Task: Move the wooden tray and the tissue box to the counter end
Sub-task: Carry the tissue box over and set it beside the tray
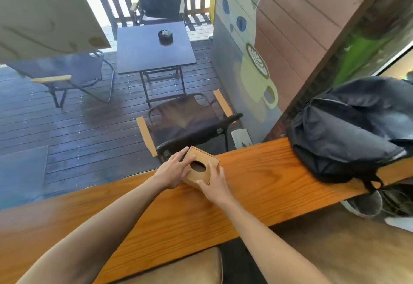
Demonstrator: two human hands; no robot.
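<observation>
A square wooden tissue box (202, 159) with a dark oval hole in its lid sits on the orange wooden counter (257, 172), close to the far edge by the window. My left hand (173, 169) grips the box's left side, fingers reaching over the top. My right hand (213, 183) holds its near right corner. No tissue shows in the hole. The wooden tray is not in view.
A dark backpack (348, 134) lies on the counter to the right, one strap hanging over the near edge. A tan padded seat (178, 268) is below the counter. Beyond the glass are folding chairs (187, 123) and a dark table (154, 47) on decking.
</observation>
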